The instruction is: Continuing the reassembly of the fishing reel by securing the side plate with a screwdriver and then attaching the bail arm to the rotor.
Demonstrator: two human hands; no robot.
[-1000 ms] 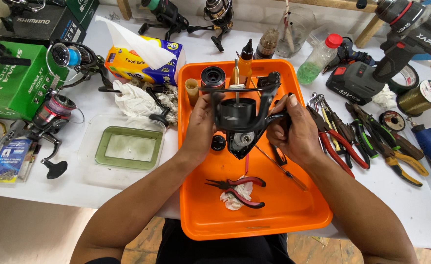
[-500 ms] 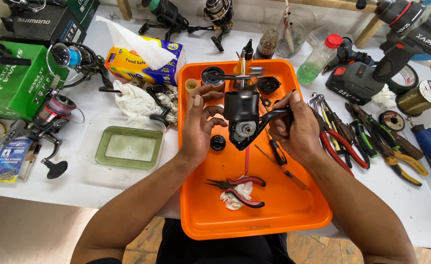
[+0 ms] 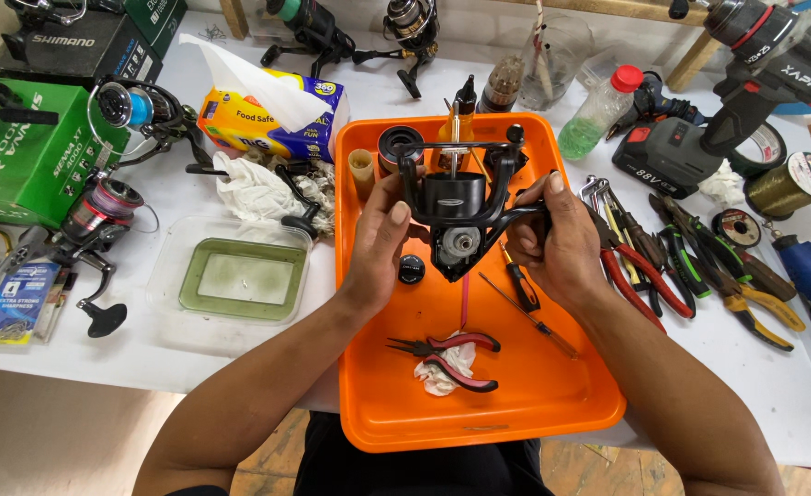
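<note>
Nearest the body, below both hands, red-handled pliers [image 3: 449, 354] lie on a crumpled white rag in the glossy orange plastic tray [image 3: 516, 413]. Above them the left hand [image 3: 379, 243] and right hand [image 3: 552, 241] are clamped on either side of a matte black spinning reel body [image 3: 458, 213] — held over the tray, its round metal gear face showing. Right of the right hand, a row of steel pliers [image 3: 644, 266]; beyond the left hand, a yellow tissue pack [image 3: 272, 115].
</note>
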